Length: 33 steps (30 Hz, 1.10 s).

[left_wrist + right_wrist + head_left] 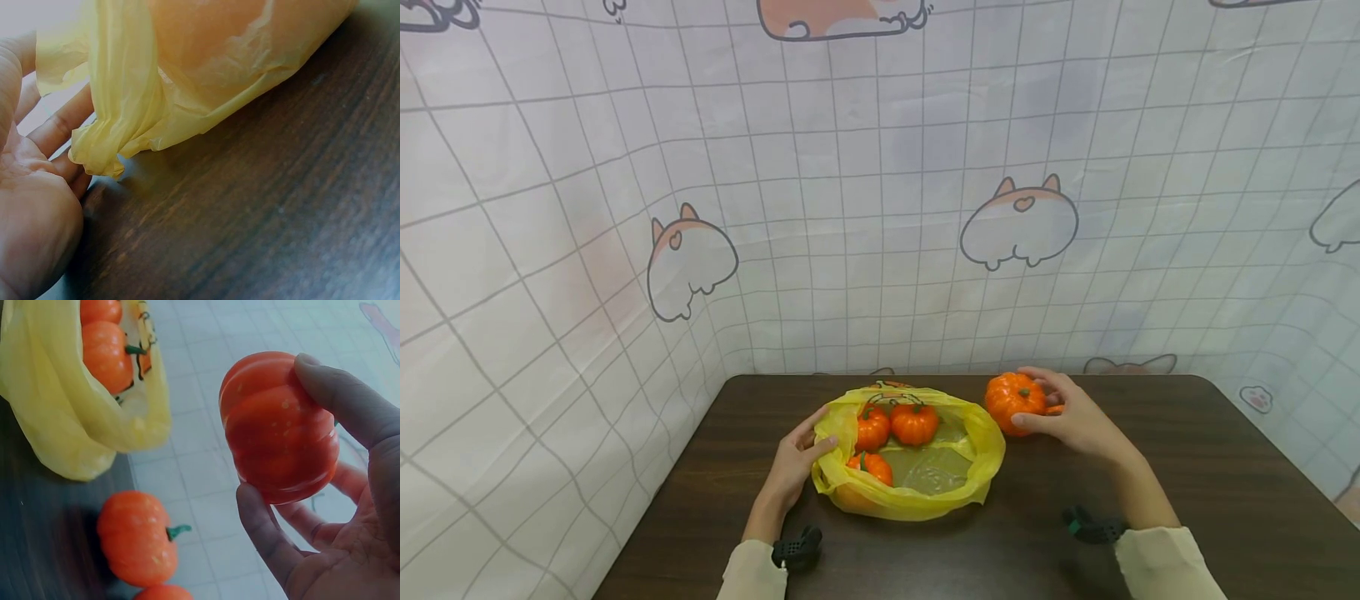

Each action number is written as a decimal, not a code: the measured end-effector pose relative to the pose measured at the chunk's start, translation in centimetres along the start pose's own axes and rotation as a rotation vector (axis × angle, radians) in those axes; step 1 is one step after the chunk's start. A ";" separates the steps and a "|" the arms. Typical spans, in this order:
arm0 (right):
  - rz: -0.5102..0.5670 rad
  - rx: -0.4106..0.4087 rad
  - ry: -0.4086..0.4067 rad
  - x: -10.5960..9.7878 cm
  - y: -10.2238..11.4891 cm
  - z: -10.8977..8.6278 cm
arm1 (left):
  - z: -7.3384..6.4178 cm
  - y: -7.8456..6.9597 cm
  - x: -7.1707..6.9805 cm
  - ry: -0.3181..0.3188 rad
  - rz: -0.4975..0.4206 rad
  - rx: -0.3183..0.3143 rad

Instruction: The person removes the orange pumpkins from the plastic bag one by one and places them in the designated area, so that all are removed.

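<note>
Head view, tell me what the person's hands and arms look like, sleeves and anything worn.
The left hand and right hand are without gloves. The left sleeve and right sleeve are pale cream and plain. By each cuff sits a small black device, one on the left and one on the right; the right one shows a green patch.

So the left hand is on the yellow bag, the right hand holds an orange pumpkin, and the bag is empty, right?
Not empty: the head view shows three pumpkins inside the yellow bag. The rest stands: left hand on the bag, right hand holding an orange pumpkin.
</note>
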State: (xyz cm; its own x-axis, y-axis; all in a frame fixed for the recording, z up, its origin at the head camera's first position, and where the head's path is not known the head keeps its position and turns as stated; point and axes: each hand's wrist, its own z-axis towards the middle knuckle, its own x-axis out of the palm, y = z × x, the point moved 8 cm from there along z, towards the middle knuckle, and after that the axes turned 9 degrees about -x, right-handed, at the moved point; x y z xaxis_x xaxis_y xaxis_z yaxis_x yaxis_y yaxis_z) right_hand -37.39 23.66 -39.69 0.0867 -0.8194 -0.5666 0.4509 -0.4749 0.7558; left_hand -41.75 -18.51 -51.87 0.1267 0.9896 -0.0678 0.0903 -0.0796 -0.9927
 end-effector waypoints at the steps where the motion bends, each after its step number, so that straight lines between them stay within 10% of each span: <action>1: -0.006 -0.005 -0.004 -0.3 0.0 -0.1 | 0.0 0.0 0.0 0.001 0.001 0.001; 33: -0.063 0.171 -0.196 -8.0 -5.0 -3.9 | 0.1 0.1 0.0 -0.008 -0.002 0.001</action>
State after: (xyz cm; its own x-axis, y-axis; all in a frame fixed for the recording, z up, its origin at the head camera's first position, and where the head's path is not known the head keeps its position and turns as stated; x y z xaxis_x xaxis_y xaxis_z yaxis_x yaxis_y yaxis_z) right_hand -36.91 33.85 -40.23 -0.1186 -0.8250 -0.5526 0.2921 -0.5609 0.7746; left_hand -41.85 -18.53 -52.00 0.1182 0.9907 -0.0668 0.0900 -0.0776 -0.9929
